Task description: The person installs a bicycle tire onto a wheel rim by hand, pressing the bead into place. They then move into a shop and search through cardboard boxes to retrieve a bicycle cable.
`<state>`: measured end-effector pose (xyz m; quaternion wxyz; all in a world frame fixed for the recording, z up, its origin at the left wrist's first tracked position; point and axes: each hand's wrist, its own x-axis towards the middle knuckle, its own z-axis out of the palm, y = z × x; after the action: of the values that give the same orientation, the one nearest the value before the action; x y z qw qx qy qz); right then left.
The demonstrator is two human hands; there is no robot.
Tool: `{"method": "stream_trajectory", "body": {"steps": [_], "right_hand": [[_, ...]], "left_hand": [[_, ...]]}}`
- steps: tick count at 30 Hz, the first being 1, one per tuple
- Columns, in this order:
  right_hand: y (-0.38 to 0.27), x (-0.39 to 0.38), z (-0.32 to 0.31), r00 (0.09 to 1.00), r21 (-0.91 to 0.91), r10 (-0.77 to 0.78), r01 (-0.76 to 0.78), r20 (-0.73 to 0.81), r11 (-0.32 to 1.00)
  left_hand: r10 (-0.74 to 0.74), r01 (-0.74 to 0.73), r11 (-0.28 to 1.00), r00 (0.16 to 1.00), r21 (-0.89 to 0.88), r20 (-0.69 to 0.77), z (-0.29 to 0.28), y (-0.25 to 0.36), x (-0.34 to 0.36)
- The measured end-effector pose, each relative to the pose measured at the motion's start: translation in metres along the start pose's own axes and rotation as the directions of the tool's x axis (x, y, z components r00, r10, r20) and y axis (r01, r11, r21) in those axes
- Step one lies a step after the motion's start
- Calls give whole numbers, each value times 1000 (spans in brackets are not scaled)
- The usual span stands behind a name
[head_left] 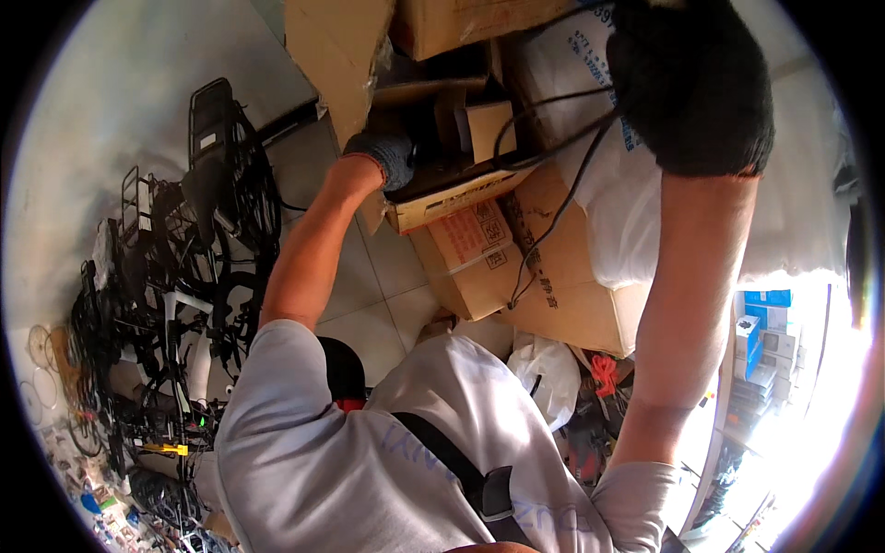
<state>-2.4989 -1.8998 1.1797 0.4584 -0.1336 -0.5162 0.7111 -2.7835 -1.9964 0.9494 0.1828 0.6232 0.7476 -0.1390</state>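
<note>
My right hand (691, 88), in a dark knit glove, is raised high at the upper right. It is closed around a black cable (583, 170); the fingers themselves are mostly hidden behind the glove's back. Loops of the cable run left to an open cardboard box (452, 203), and one end hangs down in front of the lower cartons. At the box's left side, my left hand (387, 158), in a grey glove, reaches in over the edge. Its fingers are lost in the dark interior. A small plain carton (489, 131) stands inside the box.
Below the open box lie sealed cartons (576, 267). A large white sack (618, 230) stands to the right, and a white plastic bag (548, 378) lies nearer me. Several bicycles (198, 230) crowd the left wall. Shelves with blue and white boxes (765, 341) are at right.
</note>
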Motion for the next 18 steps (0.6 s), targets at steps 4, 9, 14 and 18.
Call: {"method": "stream_trajectory", "body": {"steps": [4, 9, 14, 18], "right_hand": [[-29, 26, 45, 1000, 272, 1, 3, -12, 962], [-46, 45, 43, 998, 273, 13, -27, 54, 962], [-38, 46, 50, 999, 171, -35, 38, -21, 984], [-39, 58, 37, 985, 203, -56, 21, 164, 979]], "left_hand": [[31, -31, 999, 999, -19, 27, 2, -5, -1], [-54, 40, 996, 981, -78, -184, 10, -6, 16], [-62, -9, 981, 933, -194, -356, -2, -9, 8], [-145, 59, 975, 896, -212, -419, -5, -23, 13]]}}
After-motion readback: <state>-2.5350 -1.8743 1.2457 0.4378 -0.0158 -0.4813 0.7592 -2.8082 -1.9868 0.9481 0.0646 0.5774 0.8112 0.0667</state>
